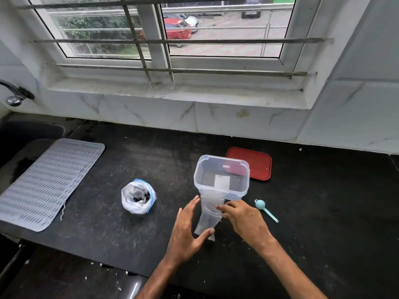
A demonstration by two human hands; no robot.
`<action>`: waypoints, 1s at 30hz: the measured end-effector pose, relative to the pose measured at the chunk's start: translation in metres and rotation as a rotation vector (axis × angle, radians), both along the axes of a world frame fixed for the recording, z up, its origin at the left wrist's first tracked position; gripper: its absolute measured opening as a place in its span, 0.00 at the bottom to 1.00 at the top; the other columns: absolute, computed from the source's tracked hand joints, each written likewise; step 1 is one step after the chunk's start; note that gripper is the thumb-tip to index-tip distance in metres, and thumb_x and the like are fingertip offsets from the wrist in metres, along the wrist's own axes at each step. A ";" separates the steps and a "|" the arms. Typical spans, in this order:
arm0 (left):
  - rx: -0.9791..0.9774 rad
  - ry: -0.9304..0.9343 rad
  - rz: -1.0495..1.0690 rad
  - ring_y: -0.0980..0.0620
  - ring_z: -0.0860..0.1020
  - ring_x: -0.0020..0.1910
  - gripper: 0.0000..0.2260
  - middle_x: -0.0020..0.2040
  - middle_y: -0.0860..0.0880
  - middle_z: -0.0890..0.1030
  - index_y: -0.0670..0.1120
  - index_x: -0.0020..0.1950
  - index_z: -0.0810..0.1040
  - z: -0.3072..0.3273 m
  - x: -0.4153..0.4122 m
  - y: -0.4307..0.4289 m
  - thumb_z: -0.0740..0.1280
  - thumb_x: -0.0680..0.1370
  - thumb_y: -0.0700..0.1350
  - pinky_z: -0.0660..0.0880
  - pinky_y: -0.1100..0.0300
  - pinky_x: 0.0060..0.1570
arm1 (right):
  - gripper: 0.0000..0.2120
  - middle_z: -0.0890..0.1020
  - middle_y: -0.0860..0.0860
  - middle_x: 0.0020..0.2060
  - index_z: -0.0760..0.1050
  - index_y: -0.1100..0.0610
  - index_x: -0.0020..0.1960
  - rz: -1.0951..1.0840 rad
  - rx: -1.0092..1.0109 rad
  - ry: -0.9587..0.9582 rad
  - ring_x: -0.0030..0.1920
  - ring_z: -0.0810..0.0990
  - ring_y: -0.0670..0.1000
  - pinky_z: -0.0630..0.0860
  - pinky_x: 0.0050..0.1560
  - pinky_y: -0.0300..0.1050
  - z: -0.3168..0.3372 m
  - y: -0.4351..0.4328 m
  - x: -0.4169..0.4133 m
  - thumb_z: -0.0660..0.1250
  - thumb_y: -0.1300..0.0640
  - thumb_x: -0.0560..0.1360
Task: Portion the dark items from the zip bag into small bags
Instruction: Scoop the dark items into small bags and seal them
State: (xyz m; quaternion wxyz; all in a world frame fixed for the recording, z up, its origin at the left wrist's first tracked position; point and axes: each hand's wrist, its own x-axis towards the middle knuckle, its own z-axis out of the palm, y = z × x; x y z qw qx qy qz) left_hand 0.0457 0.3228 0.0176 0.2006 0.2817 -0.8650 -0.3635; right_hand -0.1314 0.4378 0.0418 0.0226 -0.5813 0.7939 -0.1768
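- Portioning looks barely begun, to my eye: the zip bag [138, 197] stands on the counter [313, 201] well to the left of the clear container [221, 175], its mouth rolled open, with the dark items [141, 198] in the bottom of it
- No filled small bag shows anywhere near the container, so I judge that every portion is left to do
- The small bags [209, 214] lie as a flat clear stack just in front of the container, the far end against its base and the near end toward the person
- The left hand [187, 229] is on the left side of that stack, in front of the container, fingers straight and spread, the thumb laid across the stack's near corner
- The right hand [241, 219] is on the stack's right side, in front of the container, fingertips bent down and pinching at the plastic edge; its thumb is hidden
- From this I take the step in hand to be peeling one bag off the stack; opening it, filling it and closing it all come after
- The container holds no dark items; a pale rectangle shows at its bottom, and I cannot tell what it is
- A red lid [250, 162] lies flat just behind the container, to its right
- A teal scoop [264, 209] lies to the right of the container, near the right hand and untouched
- A grey mat [47, 182] lies far left of the container, past the zip bag, with the sink [30, 130] and tap [13, 98] behind it
- Between the container and the zip bag the counter shows only pale crumbs; the hands work close under the container's front wall, which could be knocked
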 end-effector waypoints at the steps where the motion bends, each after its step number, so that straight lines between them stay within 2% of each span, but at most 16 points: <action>1: -0.003 0.009 -0.007 0.60 0.60 0.76 0.38 0.78 0.61 0.59 0.51 0.78 0.58 0.002 -0.002 0.001 0.71 0.74 0.60 0.57 0.41 0.76 | 0.21 0.84 0.44 0.44 0.81 0.44 0.55 -0.020 -0.017 -0.011 0.44 0.82 0.44 0.81 0.39 0.37 -0.001 0.003 -0.003 0.80 0.55 0.65; 5: -0.012 0.055 -0.006 0.58 0.61 0.76 0.36 0.77 0.59 0.61 0.49 0.78 0.60 0.005 -0.008 0.001 0.71 0.75 0.58 0.62 0.39 0.73 | 0.15 0.83 0.41 0.42 0.82 0.45 0.51 -0.179 -0.091 -0.043 0.40 0.82 0.44 0.79 0.34 0.39 -0.001 0.018 -0.015 0.80 0.53 0.65; 10: -0.019 0.081 0.039 0.59 0.62 0.75 0.35 0.77 0.60 0.62 0.52 0.78 0.60 0.001 -0.014 0.000 0.71 0.75 0.57 0.65 0.41 0.72 | 0.12 0.82 0.43 0.47 0.80 0.48 0.54 -0.542 -0.137 -0.238 0.48 0.80 0.47 0.79 0.42 0.46 -0.016 0.036 -0.044 0.74 0.52 0.72; 13: -0.045 0.087 0.081 0.59 0.63 0.75 0.32 0.76 0.58 0.64 0.53 0.77 0.61 -0.002 -0.015 0.002 0.69 0.76 0.57 0.66 0.43 0.72 | 0.20 0.79 0.48 0.56 0.75 0.51 0.63 -0.685 0.054 -0.240 0.57 0.75 0.52 0.77 0.47 0.50 -0.032 0.043 -0.062 0.71 0.47 0.74; 15: -0.069 0.084 0.116 0.59 0.64 0.74 0.30 0.75 0.56 0.66 0.51 0.76 0.63 -0.004 -0.012 0.002 0.69 0.76 0.55 0.66 0.49 0.72 | 0.25 0.75 0.49 0.60 0.71 0.51 0.67 -0.715 0.209 -0.252 0.61 0.72 0.52 0.77 0.51 0.52 -0.043 0.044 -0.067 0.70 0.44 0.74; 18: -0.086 0.097 0.212 0.59 0.67 0.72 0.26 0.72 0.55 0.70 0.48 0.73 0.67 -0.005 0.000 -0.003 0.68 0.77 0.52 0.64 0.61 0.72 | 0.21 0.73 0.49 0.58 0.73 0.49 0.65 -0.712 0.260 -0.235 0.60 0.72 0.52 0.78 0.50 0.53 -0.055 0.040 -0.068 0.69 0.45 0.74; 20: -0.054 0.121 0.309 0.57 0.70 0.69 0.24 0.69 0.54 0.72 0.48 0.71 0.69 -0.004 0.008 -0.009 0.67 0.77 0.51 0.65 0.63 0.70 | 0.18 0.74 0.49 0.57 0.75 0.49 0.63 -0.722 0.238 -0.205 0.58 0.73 0.53 0.78 0.48 0.53 -0.058 0.039 -0.069 0.69 0.47 0.75; 23: 0.023 0.196 0.543 0.54 0.75 0.61 0.19 0.62 0.53 0.76 0.48 0.66 0.72 -0.006 0.030 -0.030 0.71 0.76 0.44 0.72 0.56 0.62 | 0.14 0.79 0.54 0.55 0.77 0.53 0.60 -0.763 0.102 -0.214 0.55 0.77 0.59 0.75 0.50 0.55 -0.049 0.035 -0.068 0.69 0.50 0.76; 26: 0.117 0.246 0.806 0.50 0.77 0.54 0.16 0.57 0.49 0.78 0.46 0.62 0.73 -0.010 0.055 -0.060 0.71 0.76 0.42 0.75 0.50 0.56 | 0.12 0.83 0.60 0.50 0.77 0.56 0.60 -0.831 -0.261 -0.391 0.49 0.80 0.63 0.74 0.46 0.52 -0.017 0.030 -0.068 0.67 0.56 0.77; 28: 0.204 0.242 0.947 0.43 0.78 0.53 0.17 0.56 0.43 0.78 0.42 0.61 0.73 -0.015 0.069 -0.083 0.72 0.75 0.43 0.75 0.47 0.55 | 0.14 0.83 0.57 0.50 0.76 0.56 0.63 -0.772 -0.420 -0.465 0.49 0.80 0.61 0.73 0.46 0.48 0.018 0.024 -0.059 0.63 0.54 0.80; 30: 0.307 0.180 1.060 0.38 0.77 0.54 0.21 0.56 0.39 0.77 0.37 0.62 0.73 -0.022 0.078 -0.107 0.73 0.74 0.47 0.74 0.45 0.57 | 0.15 0.82 0.53 0.48 0.76 0.52 0.65 -0.646 -0.431 -0.567 0.47 0.80 0.56 0.73 0.45 0.46 0.055 0.012 -0.038 0.60 0.49 0.81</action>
